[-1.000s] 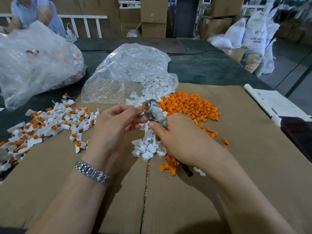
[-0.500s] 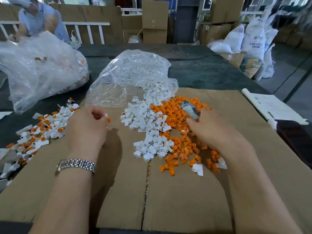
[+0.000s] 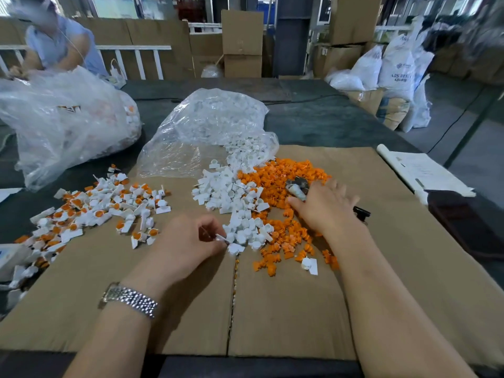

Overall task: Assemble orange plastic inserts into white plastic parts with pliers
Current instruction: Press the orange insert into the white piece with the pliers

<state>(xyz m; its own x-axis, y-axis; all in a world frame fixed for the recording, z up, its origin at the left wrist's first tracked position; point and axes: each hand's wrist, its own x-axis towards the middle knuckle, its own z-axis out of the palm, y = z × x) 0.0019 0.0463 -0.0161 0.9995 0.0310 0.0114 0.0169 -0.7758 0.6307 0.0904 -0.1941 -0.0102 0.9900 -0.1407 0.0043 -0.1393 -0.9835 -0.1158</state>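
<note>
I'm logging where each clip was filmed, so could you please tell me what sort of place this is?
Probably a small factory or warehouse assembly bench. Loose white parts and orange inserts are heaped on a cardboard sheet, stacked cartons and filled white sacks stand behind, and another person works across the table.

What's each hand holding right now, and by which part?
The left hand pinches a white plastic part by its thin edge. The right hand holds the pliers around the handles, fingers spread over the orange inserts.
</note>
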